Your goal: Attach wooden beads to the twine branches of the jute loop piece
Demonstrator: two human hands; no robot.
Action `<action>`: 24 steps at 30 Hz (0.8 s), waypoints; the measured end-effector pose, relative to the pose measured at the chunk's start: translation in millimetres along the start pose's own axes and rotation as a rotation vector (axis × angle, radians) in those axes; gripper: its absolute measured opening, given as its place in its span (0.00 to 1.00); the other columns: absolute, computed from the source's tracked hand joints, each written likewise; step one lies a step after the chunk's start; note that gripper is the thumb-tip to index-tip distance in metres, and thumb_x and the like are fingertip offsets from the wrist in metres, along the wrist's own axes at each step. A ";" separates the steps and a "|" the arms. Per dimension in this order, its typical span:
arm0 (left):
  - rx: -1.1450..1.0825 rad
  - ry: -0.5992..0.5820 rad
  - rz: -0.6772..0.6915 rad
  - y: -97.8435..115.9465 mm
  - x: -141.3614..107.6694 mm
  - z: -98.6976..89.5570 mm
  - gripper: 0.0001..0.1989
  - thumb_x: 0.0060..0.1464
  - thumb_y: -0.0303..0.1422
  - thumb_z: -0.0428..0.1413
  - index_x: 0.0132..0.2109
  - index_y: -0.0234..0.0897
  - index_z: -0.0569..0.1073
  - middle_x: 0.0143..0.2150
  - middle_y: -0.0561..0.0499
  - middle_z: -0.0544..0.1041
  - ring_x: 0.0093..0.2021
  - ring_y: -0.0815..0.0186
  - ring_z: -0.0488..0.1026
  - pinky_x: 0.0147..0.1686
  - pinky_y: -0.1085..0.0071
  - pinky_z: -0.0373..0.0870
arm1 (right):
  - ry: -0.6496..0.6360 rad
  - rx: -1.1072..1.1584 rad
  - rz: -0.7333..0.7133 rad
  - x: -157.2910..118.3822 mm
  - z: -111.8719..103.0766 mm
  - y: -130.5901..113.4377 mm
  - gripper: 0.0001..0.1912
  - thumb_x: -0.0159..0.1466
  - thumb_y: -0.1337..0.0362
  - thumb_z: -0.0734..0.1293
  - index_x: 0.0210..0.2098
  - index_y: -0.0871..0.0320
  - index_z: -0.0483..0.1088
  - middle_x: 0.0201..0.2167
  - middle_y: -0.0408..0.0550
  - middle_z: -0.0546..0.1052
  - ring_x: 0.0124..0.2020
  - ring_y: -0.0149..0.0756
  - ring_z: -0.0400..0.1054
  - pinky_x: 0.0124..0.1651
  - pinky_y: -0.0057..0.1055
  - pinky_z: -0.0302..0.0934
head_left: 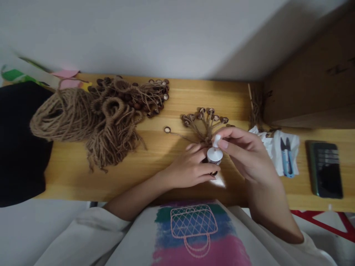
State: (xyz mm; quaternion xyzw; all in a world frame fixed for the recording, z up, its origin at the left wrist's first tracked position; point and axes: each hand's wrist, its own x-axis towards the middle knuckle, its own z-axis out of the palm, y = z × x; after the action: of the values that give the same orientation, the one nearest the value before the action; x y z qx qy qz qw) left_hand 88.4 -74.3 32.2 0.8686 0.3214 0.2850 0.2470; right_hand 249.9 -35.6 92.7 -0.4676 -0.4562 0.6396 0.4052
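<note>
My left hand (191, 168) rests on the wooden table with its fingers wrapped round a small white-topped glue bottle (215, 155). Just above the bottle's tip, my right hand (235, 146) pinches a small white cap (216, 140) between thumb and forefinger. A dark round piece shows under the bottle, partly hidden by my left fingers. Beyond my hands, a fan of twine strands with brown nut-shell ends (210, 116) lies on the table, its gathered end near my left fingers. One single shell (167, 129) on a thin strand lies to the left.
A large twine bundle (62, 116) and knotted cords with shells (113, 133) lie at the left, beside a black cloth (23, 144). At the right are blue snips (287, 159) on white tissue, a phone (325, 168) and a cardboard box (310, 74). The wall (138, 37) stands behind.
</note>
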 end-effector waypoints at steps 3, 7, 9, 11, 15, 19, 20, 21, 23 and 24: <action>-0.005 0.019 0.010 -0.1 0.4 0.0 0.10 0.60 0.38 0.56 0.43 0.41 0.79 0.49 0.43 0.74 0.53 0.52 0.66 0.49 0.56 0.65 | 0.000 -0.011 -0.002 -0.5 -0.4 0.4 0.07 0.54 0.60 0.75 0.30 0.54 0.77 0.25 0.41 0.74 0.25 0.26 0.65 0.24 0.23 0.61; -0.010 0.033 0.018 -0.3 0.3 0.3 0.10 0.60 0.38 0.56 0.43 0.41 0.80 0.48 0.42 0.74 0.53 0.52 0.66 0.49 0.56 0.65 | -0.008 -0.013 -0.010 -0.7 -0.8 0.2 0.07 0.54 0.60 0.75 0.29 0.55 0.76 0.25 0.40 0.74 0.24 0.25 0.65 0.24 0.22 0.61; -0.008 0.025 0.015 -0.2 0.1 0.5 0.10 0.60 0.38 0.56 0.43 0.41 0.80 0.48 0.43 0.74 0.53 0.53 0.66 0.50 0.57 0.65 | -0.015 -0.010 -0.014 -0.4 -1.2 0.5 0.06 0.55 0.61 0.75 0.30 0.55 0.76 0.25 0.40 0.74 0.24 0.25 0.66 0.24 0.21 0.61; -0.001 0.020 0.010 -0.2 0.0 0.7 0.10 0.60 0.38 0.56 0.43 0.41 0.79 0.48 0.43 0.74 0.53 0.53 0.66 0.50 0.57 0.65 | -0.021 -0.013 -0.021 0.0 -1.7 1.2 0.06 0.55 0.61 0.75 0.30 0.55 0.76 0.25 0.40 0.74 0.24 0.25 0.66 0.24 0.21 0.61; 0.012 0.007 0.004 -0.3 0.2 0.7 0.10 0.60 0.39 0.56 0.43 0.42 0.80 0.48 0.44 0.74 0.52 0.54 0.66 0.49 0.58 0.65 | -0.045 -0.058 -0.045 -0.5 -3.4 1.1 0.04 0.57 0.63 0.74 0.32 0.55 0.76 0.26 0.40 0.74 0.26 0.24 0.67 0.26 0.20 0.62; 0.010 -0.002 -0.006 -0.2 0.3 0.3 0.10 0.60 0.39 0.56 0.43 0.43 0.80 0.49 0.43 0.74 0.54 0.54 0.65 0.51 0.57 0.64 | -0.085 -0.150 -0.096 -2.0 -5.6 -3.5 0.02 0.59 0.66 0.72 0.33 0.54 0.76 0.27 0.39 0.74 0.27 0.23 0.67 0.28 0.19 0.63; 0.009 -0.002 -0.005 -0.2 0.3 0.3 0.10 0.61 0.39 0.56 0.42 0.42 0.80 0.50 0.43 0.73 0.54 0.54 0.65 0.51 0.57 0.64 | -0.097 -0.182 -0.107 -2.0 -6.2 -5.0 0.02 0.59 0.67 0.72 0.33 0.55 0.76 0.27 0.40 0.74 0.27 0.23 0.67 0.29 0.19 0.63; 0.009 -0.002 -0.004 -0.2 0.3 0.5 0.10 0.61 0.39 0.55 0.42 0.42 0.80 0.50 0.43 0.73 0.54 0.53 0.65 0.51 0.57 0.64 | -0.110 -0.212 -0.115 -1.8 -6.7 -6.5 0.02 0.60 0.67 0.71 0.34 0.55 0.76 0.28 0.40 0.75 0.28 0.23 0.67 0.29 0.19 0.63; 0.012 -0.001 -0.004 -0.3 0.2 1.0 0.10 0.61 0.39 0.55 0.42 0.42 0.80 0.50 0.43 0.73 0.54 0.53 0.65 0.51 0.56 0.65 | -0.144 -0.264 -0.130 -0.9 -7.9 -9.0 0.02 0.61 0.67 0.71 0.35 0.55 0.76 0.29 0.40 0.75 0.29 0.23 0.67 0.30 0.19 0.64; 0.014 0.002 -0.001 -0.4 0.1 1.3 0.10 0.61 0.39 0.55 0.42 0.42 0.80 0.50 0.43 0.73 0.54 0.53 0.66 0.51 0.56 0.65 | -0.163 -0.284 -0.136 -0.3 -8.5 -10.0 0.02 0.61 0.67 0.70 0.35 0.55 0.75 0.29 0.40 0.75 0.29 0.23 0.67 0.30 0.19 0.64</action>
State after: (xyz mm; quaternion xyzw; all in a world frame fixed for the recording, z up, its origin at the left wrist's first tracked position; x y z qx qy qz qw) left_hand 89.1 -74.2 31.1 0.8698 0.3242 0.2835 0.2410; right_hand 259.1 -31.5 101.2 -0.4347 -0.6038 0.5756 0.3392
